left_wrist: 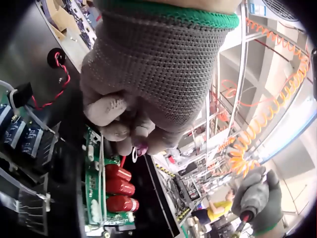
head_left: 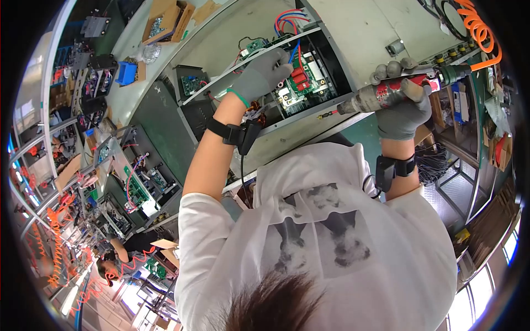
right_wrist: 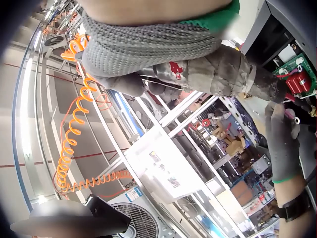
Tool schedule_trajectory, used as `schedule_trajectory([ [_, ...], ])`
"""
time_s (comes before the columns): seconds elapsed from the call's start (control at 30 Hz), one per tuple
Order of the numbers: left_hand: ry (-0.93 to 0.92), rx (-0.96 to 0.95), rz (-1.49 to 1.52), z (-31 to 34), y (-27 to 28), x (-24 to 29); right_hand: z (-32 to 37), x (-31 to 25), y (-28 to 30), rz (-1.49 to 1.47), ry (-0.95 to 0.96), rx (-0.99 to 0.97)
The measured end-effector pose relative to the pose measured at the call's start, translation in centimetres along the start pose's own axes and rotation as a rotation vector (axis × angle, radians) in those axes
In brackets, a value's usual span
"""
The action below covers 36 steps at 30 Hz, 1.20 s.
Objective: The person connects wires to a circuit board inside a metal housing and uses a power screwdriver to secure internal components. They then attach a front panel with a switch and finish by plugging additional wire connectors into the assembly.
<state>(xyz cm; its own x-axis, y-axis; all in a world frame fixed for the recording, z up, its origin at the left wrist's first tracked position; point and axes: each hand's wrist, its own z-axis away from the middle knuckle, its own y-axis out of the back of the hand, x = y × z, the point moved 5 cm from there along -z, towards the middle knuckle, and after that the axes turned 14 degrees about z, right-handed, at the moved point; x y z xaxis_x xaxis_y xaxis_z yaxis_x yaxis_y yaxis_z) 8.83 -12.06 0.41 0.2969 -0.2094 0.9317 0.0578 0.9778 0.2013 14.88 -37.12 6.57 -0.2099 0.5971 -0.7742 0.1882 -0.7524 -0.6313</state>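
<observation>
My gloved left hand (head_left: 262, 77) is over an open black metal case (head_left: 339, 71). Its thumb and fingers pinch a small ring terminal (left_wrist: 140, 149) with a purple sleeve. Below those fingertips lies a green circuit board (head_left: 317, 91) carrying red cylindrical parts (left_wrist: 120, 187). Red and blue wires (head_left: 294, 52) run close to the fingers. In my gloved right hand (head_left: 406, 113) is a red and grey air screwdriver (head_left: 375, 96), its body wrapped in worn tape. The tool lies nearly level, its bit (head_left: 328, 114) pointing at the case's near edge.
An orange coiled hose (head_left: 477, 25) runs from the screwdriver's rear. A small metal bracket (head_left: 395, 48) lies on the bench (head_left: 364, 22). Further left are a blue bin (head_left: 126, 73) and a cardboard box of small parts (head_left: 165, 22). Another person (head_left: 118, 256) is in the background.
</observation>
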Motion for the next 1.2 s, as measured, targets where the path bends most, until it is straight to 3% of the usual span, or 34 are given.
schedule_trajectory([
  [0.13,-0.021,-0.055,-0.581,0.6,-0.5,1.4,-0.1,0.4,-0.3,0.023,-0.024,0.025],
  [0.17,-0.019,-0.053,-0.577,0.7,-0.4,1.2,-0.2,0.5,-0.3,0.041,-0.031,0.037],
  [0.23,-0.240,-0.027,-0.641,1.0,-0.1,1.4,-0.4,0.7,-0.3,0.058,-0.039,0.050],
  [0.37,-0.175,-0.114,-0.688,0.6,0.4,0.1,-0.4,1.1,-0.5,0.043,-0.058,0.037],
  [0.43,-0.131,-0.028,-0.757,0.9,0.6,0.7,-0.4,1.2,-0.5,0.046,-0.078,0.031],
  [0.63,-0.152,-0.031,-0.883,0.3,-0.1,0.5,-0.9,1.2,0.0,0.083,-0.056,0.057],
  [0.77,-0.242,-0.162,-0.659,1.1,0.0,0.9,-1.0,1.1,-0.5,0.093,-0.054,0.036],
  [0.83,-0.416,-0.247,-0.675,1.2,-0.4,0.5,-1.0,1.1,-0.5,0.124,-0.063,0.032],
  [0.93,-0.305,-0.328,-0.918,0.5,-0.8,-0.4,-1.5,1.5,-0.3,0.068,-0.073,0.028],
  [1.07,-0.320,-0.270,-0.837,0.6,-0.5,-0.7,-1.6,1.6,-0.7,0.083,-0.068,0.015],
  [1.13,-0.657,-0.057,-0.675,1.7,0.1,0.9,-1.9,1.6,-1.1,0.087,-0.061,-0.005],
  [1.2,-0.611,-0.091,-0.710,1.8,0.7,0.0,-2.3,1.6,-1.6,0.079,-0.056,-0.031],
])
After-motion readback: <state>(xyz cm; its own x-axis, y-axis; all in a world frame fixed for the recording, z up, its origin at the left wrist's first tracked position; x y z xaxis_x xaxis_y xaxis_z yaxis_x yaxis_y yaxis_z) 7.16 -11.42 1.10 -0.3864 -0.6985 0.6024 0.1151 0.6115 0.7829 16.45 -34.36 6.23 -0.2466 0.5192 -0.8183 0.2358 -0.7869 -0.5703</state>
